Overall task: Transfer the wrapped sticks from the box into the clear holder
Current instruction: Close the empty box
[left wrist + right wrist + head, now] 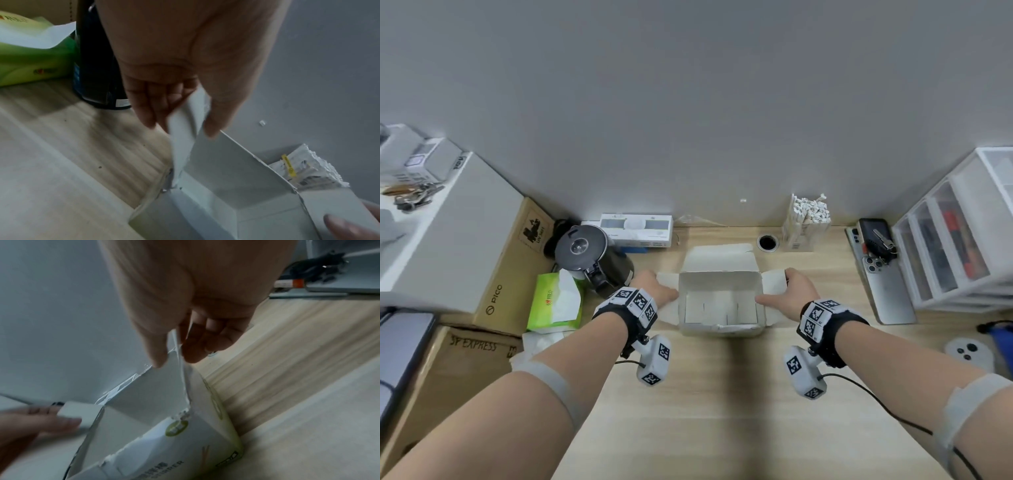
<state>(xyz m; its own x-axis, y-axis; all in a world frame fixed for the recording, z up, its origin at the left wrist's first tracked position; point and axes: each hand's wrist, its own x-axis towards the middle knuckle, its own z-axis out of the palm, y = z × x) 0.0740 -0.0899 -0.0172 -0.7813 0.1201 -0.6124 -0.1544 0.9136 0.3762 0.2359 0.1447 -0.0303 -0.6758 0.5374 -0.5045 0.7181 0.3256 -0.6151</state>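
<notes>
A white cardboard box (719,329) stands open at the middle of the wooden desk, its back flap raised. My left hand (654,286) pinches the left side flap (183,134) between thumb and fingers (148,110). My right hand (789,286) pinches the right side flap (176,374) the same way. Inside the box only white panels show; I see no sticks there. The clear holder (806,226), packed with upright paper-wrapped sticks (304,167), stands against the wall behind and right of the box.
A black kettle (589,257) and a green tissue pack (554,301) sit left of the box, with cardboard cartons (510,267) beyond. Phones (887,287) and a clear drawer unit (962,233) line the right side. A cable hole (767,242) lies between box and holder.
</notes>
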